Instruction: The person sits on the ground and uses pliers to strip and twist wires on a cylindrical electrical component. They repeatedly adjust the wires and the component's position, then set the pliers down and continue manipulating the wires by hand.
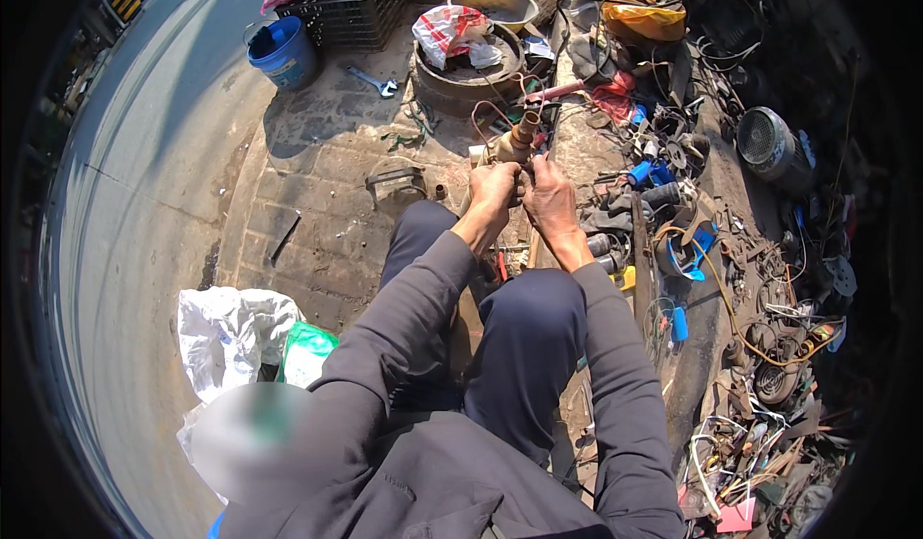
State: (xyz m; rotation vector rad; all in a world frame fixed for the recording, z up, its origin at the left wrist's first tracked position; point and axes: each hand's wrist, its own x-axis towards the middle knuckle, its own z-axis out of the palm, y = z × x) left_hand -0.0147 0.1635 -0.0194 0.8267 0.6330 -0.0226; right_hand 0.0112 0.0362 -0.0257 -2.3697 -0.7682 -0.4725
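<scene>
In front of my knees, my left hand (491,191) is closed at the lower end of a brown, brass-coloured metal fitting (523,132) with a stubby pipe-like neck pointing away from me. My right hand (552,200) is right beside it, its fingers pinched together near the same end. What the right fingers hold is too small and too hidden to make out. Thin reddish wire (488,116) loops up around the fitting. A small white part shows just left of it. Below the hands, something red (501,266) lies between my knees.
An adjustable wrench (373,82) lies on the brick paving, near a blue bucket (282,52). A round drum (468,77) bears a red-and-white bag (450,33). Scrap parts and wires crowd the right side, with a motor (775,145). White sacks (231,332) stand at lower left.
</scene>
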